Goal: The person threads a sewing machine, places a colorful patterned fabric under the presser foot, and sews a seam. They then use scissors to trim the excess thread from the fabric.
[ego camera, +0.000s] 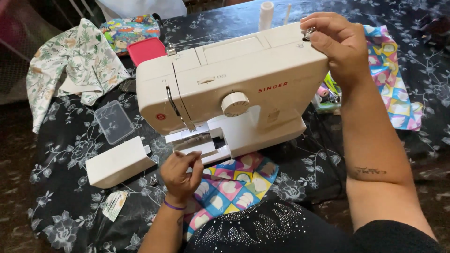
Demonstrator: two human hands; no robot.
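A clear plastic lid or shallow box (113, 121) is lying flat on the tabletop (70, 154) left of the white sewing machine (234, 84), and nothing can be made out inside it. Near it, the machine's white detached accessory case (117, 161) is set down closed, so its contents are hidden. A red container (146, 49) is seen at the far side, partly cut off by the machine's top.

The right hand (335, 44) is raised at the machine's far right top corner, with a small silvery metal part (309, 33) pinched between thumb and fingers (too small to tell what it is). The left hand (180, 173) is held at the near edge of the machine's open bed (201, 145), fingertips drawn narrow together; whether thread or anything else is held there can't be told. A colourful patchwork fabric (229, 187) is spread just beside that hand, partly tucked under the machine. Leafy print fabric (70, 65) is bunched at far left. A small dark metal bit (153, 180) lies near the case, hard to identify.
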